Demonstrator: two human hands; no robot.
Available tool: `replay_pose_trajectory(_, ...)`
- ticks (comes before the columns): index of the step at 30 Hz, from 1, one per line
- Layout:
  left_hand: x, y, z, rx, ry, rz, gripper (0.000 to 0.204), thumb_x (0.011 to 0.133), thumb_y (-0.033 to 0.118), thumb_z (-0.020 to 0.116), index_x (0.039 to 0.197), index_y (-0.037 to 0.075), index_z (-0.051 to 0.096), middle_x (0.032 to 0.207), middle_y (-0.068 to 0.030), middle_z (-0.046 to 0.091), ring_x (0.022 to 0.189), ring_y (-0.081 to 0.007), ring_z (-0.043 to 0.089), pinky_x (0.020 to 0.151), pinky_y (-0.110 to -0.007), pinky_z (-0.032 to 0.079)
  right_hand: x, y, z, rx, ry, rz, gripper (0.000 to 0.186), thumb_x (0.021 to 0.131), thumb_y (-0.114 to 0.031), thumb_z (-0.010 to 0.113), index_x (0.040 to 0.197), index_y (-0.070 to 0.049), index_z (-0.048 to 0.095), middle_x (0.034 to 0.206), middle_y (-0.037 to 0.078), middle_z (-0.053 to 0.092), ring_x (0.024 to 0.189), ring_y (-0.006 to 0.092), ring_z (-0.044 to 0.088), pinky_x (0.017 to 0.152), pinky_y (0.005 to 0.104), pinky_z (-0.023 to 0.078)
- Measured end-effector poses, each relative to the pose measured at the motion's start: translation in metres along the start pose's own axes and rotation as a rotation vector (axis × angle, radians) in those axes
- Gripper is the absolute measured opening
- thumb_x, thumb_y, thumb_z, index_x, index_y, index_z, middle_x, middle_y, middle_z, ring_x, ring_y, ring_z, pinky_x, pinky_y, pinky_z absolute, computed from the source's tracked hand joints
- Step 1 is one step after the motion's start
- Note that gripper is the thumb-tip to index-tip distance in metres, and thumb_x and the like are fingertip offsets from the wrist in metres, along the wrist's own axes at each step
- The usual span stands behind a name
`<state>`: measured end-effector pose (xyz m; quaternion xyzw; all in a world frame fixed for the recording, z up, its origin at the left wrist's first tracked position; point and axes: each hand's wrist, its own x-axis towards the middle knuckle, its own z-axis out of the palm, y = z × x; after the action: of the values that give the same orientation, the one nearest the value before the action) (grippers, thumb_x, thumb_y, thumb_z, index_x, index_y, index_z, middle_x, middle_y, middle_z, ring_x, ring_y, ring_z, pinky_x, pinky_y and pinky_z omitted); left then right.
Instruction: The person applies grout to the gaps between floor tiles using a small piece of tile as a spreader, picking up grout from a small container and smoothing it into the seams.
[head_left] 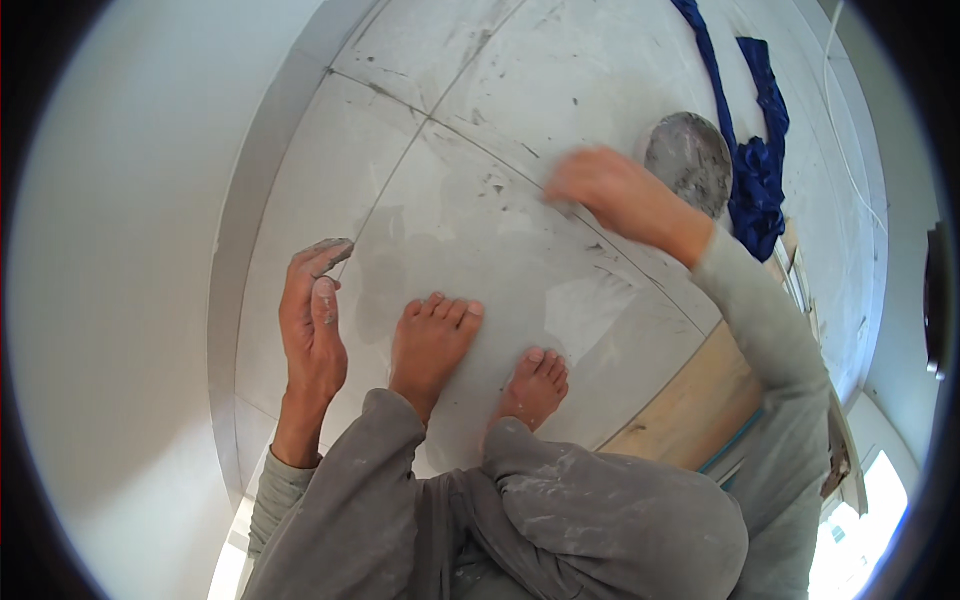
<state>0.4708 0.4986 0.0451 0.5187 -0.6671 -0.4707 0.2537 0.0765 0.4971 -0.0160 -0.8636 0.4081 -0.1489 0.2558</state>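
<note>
My left hand (313, 322) is raised beside the white wall on the left. Its fingers are bent but apart from the thumb, grey paste coats the fingertips, and nothing shows in its grasp. My right hand (612, 196) reaches over the tiled floor (470, 245), smeared by motion, so its fingers cannot be made out. Just beyond it lies a round, shallow grey container (690, 165), stained with dark and pale paste. Grey smears and crumbs mark the tiles and the dark joints between them.
A crumpled blue cloth (760, 185) lies right of the round container. Wooden boards (690, 405) rest on the floor by my right knee. The white wall (140, 270) with its grey skirting (232, 300) bounds the left side. A thin white cable (832, 100) runs along the far right.
</note>
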Motion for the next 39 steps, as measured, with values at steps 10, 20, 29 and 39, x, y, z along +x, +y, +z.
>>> replay_pose_trajectory(10, 0.001, 0.008, 0.005, 0.015, -0.002, 0.005, 0.038, 0.11, 0.024, 0.039, 0.131, 0.002, 0.063, 0.131, -0.0128, 0.061, 0.118, -0.0227, 0.057, 0.091, -0.035, 0.046, -0.062, -0.019, 0.004, -0.013, -0.232, 0.038, 0.031, 0.082, -0.001, 0.061, 0.111, -0.009, 0.066, 0.114, 0.004, 0.069, 0.111, 0.0232, 0.064, 0.092, 0.0368, 0.049)
replay_pose_trajectory(20, 0.0, 0.006, 0.008, -0.006, -0.015, 0.009, 0.04, 0.11, 0.026, 0.039, 0.13, 0.002, 0.063, 0.131, -0.0132, 0.062, 0.119, -0.0232, 0.057, 0.091, -0.034, 0.046, -0.135, -0.045, -0.015, 0.06, -0.445, 0.196, 0.021, 0.082, -0.001, 0.063, 0.099, -0.012, 0.069, 0.096, 0.003, 0.068, 0.105, 0.0233, 0.063, 0.088, 0.0377, 0.05)
replay_pose_trajectory(29, 0.004, 0.008, 0.021, -0.014, -0.046, 0.059, 0.04, 0.11, 0.025, 0.038, 0.13, 0.001, 0.063, 0.132, -0.0147, 0.062, 0.119, -0.023, 0.057, 0.09, -0.034, 0.046, -0.004, -0.004, 0.028, -0.058, -0.074, 0.032, 0.029, 0.084, 0.002, 0.06, 0.106, -0.012, 0.072, 0.108, 0.004, 0.072, 0.108, 0.0238, 0.064, 0.095, 0.0387, 0.05)
replay_pose_trajectory(39, -0.009, -0.007, 0.001, 0.002, 0.043, 0.023, 0.04, 0.11, 0.024, 0.037, 0.129, 0.0, 0.063, 0.131, -0.0153, 0.063, 0.118, -0.0234, 0.057, 0.089, -0.034, 0.046, -0.217, -0.054, -0.021, 0.075, -0.562, 0.363, 0.046, 0.069, 0.007, 0.066, 0.112, -0.01, 0.071, 0.113, 0.005, 0.071, 0.106, 0.0263, 0.064, 0.091, 0.0404, 0.05)
